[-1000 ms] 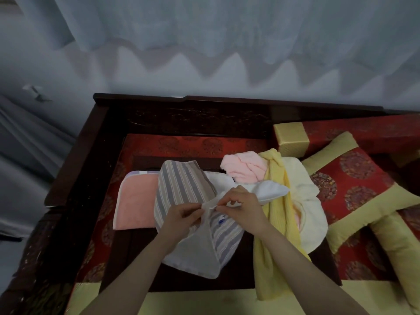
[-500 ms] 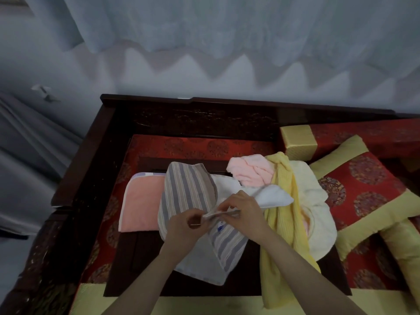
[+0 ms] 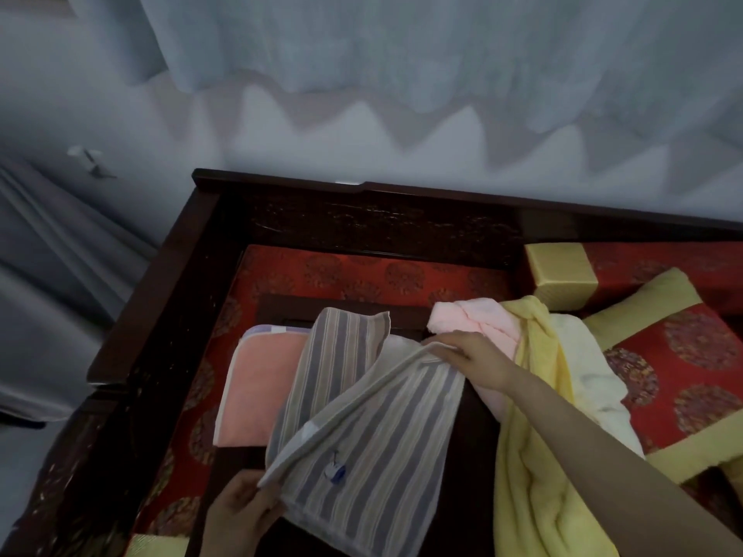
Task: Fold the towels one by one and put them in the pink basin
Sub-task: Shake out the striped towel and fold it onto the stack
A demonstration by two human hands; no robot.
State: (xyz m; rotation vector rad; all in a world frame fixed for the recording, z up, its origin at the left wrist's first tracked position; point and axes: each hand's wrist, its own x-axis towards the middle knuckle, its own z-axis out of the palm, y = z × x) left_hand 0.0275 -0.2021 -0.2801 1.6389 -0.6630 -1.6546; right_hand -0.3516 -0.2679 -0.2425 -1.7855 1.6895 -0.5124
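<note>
A grey-and-white striped towel (image 3: 374, 428) lies stretched diagonally over the dark low table (image 3: 341, 305). My left hand (image 3: 237, 512) pinches its near corner at the lower left. My right hand (image 3: 470, 355) grips the far corner by the towel pile. A folded salmon towel (image 3: 257, 391) lies flat to the left. On the right are a crumpled pale pink towel (image 3: 474, 319), a long yellow towel (image 3: 530, 456) draped over the table edge, and a cream towel (image 3: 591, 375). No pink basin shows in view.
The table rests on a red patterned cushion (image 3: 354, 275) inside a dark wooden bench frame (image 3: 362, 190). Red-and-gold pillows (image 3: 683, 367) lie to the right. A pale curtain (image 3: 402, 54) hangs behind.
My hands were pinching the striped towel close together at its middle; they have now spread apart, left toward me and right away, pulling one edge taut.
</note>
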